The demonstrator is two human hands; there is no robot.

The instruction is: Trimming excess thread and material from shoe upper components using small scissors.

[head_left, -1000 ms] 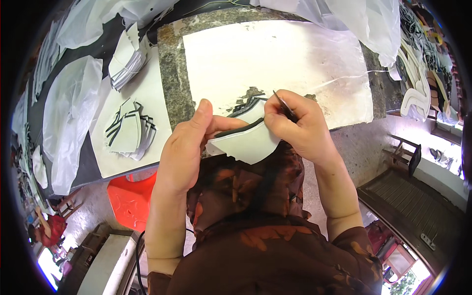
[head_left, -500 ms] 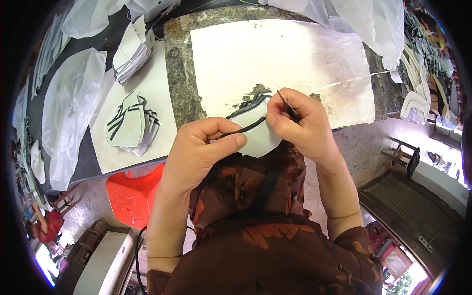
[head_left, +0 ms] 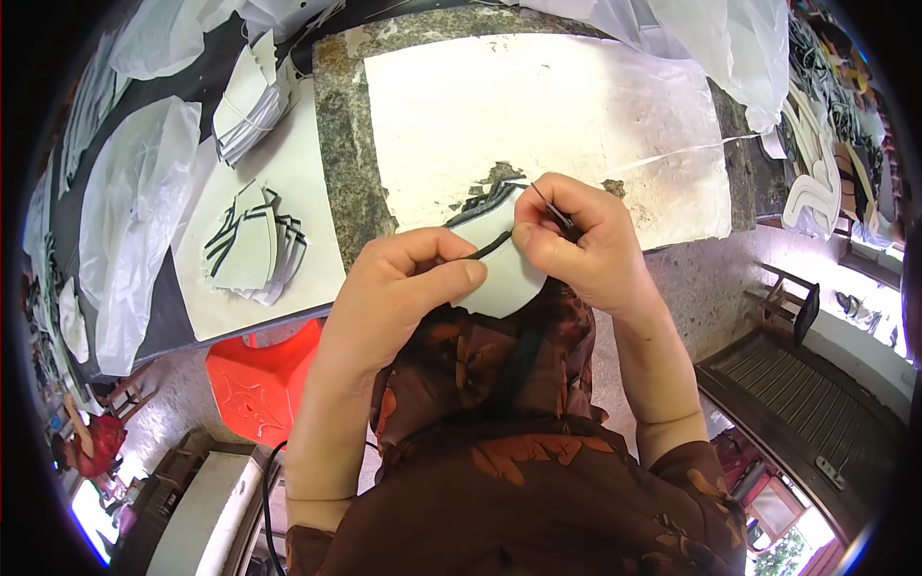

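Thumb and forefinger of the left hand [head_left: 389, 300] pinched a pale curved panel [head_left: 504, 281] by its black edging [head_left: 494, 246]; the right hand [head_left: 588, 242], gripping a thin dark tool [head_left: 555, 210], met that edge farther right. I judged this edge-pressing, next calling for even pressure. The smooth-faced panel hung above brown patterned clothing [head_left: 471, 370].

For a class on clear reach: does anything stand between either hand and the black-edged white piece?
Nothing visible does: the left hand and right hand pinch the white piece along its black edge; the right also holds a slim dark tool.
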